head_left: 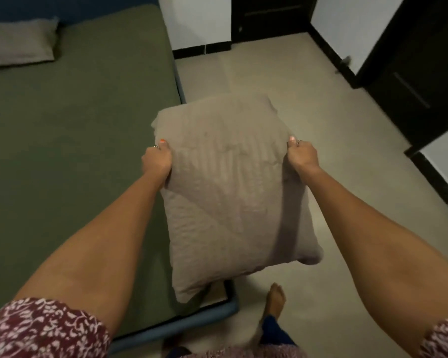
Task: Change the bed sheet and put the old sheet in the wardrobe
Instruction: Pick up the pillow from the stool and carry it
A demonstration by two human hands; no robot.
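I hold a grey-brown pillow (230, 192) in the air over the bed's right front corner and the floor. My left hand (157, 160) grips its left edge and my right hand (302, 155) grips its right edge, thumbs on top. The bed (70, 140) on the left is covered by a smooth olive-green sheet. A second grey pillow (18, 43) lies flat at the bed's far left end. No other sheet is in view.
A beige tiled floor (308, 104) stretches to the right of the bed. A dark wardrobe or door (419, 73) stands at the right, another dark door (269, 16) at the back. My bare foot (276, 301) is beside the bed's blue frame (192, 324).
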